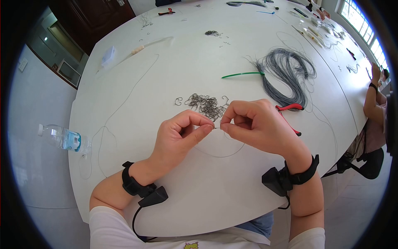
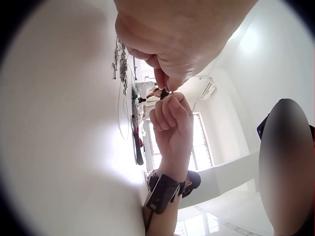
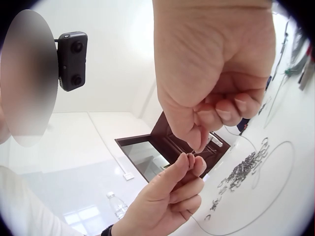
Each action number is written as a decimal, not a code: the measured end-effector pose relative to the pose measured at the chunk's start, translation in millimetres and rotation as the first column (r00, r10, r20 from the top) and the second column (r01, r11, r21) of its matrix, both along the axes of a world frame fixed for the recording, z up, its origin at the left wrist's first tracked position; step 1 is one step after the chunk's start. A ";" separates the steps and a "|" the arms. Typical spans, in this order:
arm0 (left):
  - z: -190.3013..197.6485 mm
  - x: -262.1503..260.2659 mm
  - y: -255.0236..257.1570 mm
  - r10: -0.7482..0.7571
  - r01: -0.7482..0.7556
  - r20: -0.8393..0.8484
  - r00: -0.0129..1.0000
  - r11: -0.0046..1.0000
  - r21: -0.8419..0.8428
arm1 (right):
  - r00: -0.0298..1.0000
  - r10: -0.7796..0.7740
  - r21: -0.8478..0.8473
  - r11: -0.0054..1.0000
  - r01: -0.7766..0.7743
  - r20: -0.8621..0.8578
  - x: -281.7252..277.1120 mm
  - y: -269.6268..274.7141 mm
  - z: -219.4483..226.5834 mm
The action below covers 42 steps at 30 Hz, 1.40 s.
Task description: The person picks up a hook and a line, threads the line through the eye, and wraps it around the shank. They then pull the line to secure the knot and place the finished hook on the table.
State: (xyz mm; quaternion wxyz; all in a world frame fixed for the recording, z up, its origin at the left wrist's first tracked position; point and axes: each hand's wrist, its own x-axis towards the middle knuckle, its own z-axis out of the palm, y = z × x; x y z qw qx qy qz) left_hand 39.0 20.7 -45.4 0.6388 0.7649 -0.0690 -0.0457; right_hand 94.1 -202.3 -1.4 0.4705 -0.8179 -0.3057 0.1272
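My left hand (image 1: pixel 176 135) pinches a small dark metal hook (image 1: pixel 215 128) between thumb and index finger, mostly hidden by the fingertips. Right beside it, my right hand (image 1: pixel 261 126) pinches a thin grey line, its thumb and index fingertips almost meeting the left ones. A loop of the line (image 1: pixel 219 157) hangs in a curve below both hands. Just beyond the fingertips lies a pile of small curved metal hooks (image 1: pixel 203 103), also seen in the right wrist view as a heap of hooks (image 3: pixel 241 169). The other fingers of the right hand are curled in.
Red-handled pliers (image 1: pixel 290 107) lie right of my right hand, near a bundle of grey line (image 1: pixel 286 89) bound by a green tie (image 1: pixel 242 75). A water bottle (image 1: pixel 66 139) is at the left. Loose line (image 1: pixel 124 99) trails across the white table. Another person (image 1: pixel 375 103) sits at right.
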 end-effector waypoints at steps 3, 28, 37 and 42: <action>0.4 0.0 0.7 -0.008 0.008 -0.003 1.000 1.000 -0.011 | 1.000 0.012 -0.011 1.000 -0.012 -0.022 1.0 1.0 -4.3; -1.6 2.1 -0.2 0.043 -0.044 -0.022 0.999 0.997 -0.061 | 0.881 -0.044 0.134 0.991 -0.022 0.470 -3.8 18.2 -30.6; -0.6 1.3 -1.3 0.060 -0.061 -0.029 0.998 0.996 -0.069 | 0.870 -0.058 0.126 0.992 -0.005 0.490 -4.7 21.4 -31.5; -1.3 1.1 -0.6 0.058 -0.061 -0.036 0.998 0.995 -0.083 | 0.844 -0.043 0.106 0.994 -0.017 0.535 -4.9 21.3 -28.6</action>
